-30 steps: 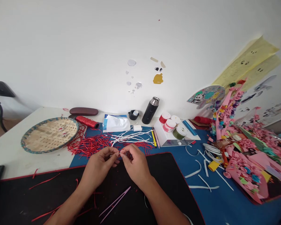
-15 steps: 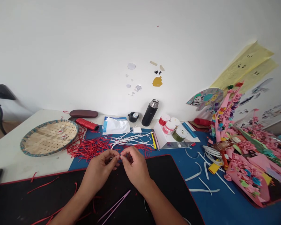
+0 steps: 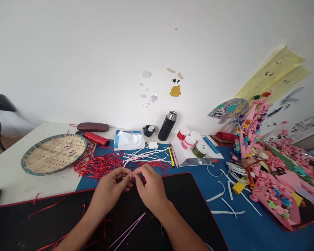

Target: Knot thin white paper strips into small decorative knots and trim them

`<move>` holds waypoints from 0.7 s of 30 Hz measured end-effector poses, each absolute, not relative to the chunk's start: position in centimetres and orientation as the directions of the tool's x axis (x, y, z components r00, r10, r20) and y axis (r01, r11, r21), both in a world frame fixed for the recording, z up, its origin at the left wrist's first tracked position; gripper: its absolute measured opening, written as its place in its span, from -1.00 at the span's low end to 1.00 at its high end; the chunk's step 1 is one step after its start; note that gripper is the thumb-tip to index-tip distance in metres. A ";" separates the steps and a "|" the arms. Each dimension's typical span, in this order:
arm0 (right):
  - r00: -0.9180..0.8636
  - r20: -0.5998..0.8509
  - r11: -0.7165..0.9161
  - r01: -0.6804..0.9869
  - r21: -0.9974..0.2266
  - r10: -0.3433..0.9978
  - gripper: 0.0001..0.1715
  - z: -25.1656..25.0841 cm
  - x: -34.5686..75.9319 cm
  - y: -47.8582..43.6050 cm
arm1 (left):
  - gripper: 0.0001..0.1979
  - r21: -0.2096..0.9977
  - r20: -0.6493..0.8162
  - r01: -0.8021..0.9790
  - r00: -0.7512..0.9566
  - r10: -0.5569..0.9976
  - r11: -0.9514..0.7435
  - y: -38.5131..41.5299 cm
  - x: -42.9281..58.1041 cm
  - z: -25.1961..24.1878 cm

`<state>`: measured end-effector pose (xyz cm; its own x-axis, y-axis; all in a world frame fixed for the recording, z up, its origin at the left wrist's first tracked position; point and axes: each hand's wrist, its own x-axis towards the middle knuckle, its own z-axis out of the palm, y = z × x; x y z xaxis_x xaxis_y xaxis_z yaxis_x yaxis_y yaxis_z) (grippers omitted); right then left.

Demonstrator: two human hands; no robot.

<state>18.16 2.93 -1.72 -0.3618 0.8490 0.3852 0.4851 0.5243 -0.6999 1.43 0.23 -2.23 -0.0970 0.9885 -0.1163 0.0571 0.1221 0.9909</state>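
My left hand (image 3: 114, 188) and my right hand (image 3: 150, 183) meet fingertip to fingertip over the black mat (image 3: 191, 205). Both are closed in a pinch; whatever sits between the fingers is too small and hidden to name. Just beyond them lie white cords (image 3: 141, 156) and a tangled heap of red cords (image 3: 99, 164). Purple tweezers (image 3: 129, 228) rest on the mat below my hands, their tips pointing up and right. Loose red strands (image 3: 47, 208) are scattered over the mat's left part.
Left stands a woven basket (image 3: 52, 157) beside a red thread spool (image 3: 96, 138). At the back are a black flask (image 3: 167, 125) and a white box (image 3: 184, 158) bearing several jars. White strips (image 3: 227, 212) and pink paper flowers (image 3: 272, 191) lie on the right.
My right fingers have shifted slightly and draw a little closer over the left fingertips. The view has moved very slightly; the things on the table lie as before.
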 end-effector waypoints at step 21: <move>-0.359 0.394 0.530 0.489 -0.693 0.846 -0.76 -1.7 18.4 3.0 | -0.60 0.980 -0.115 0.150 -0.095 0.989 0.128 0.0 1.4 -1.8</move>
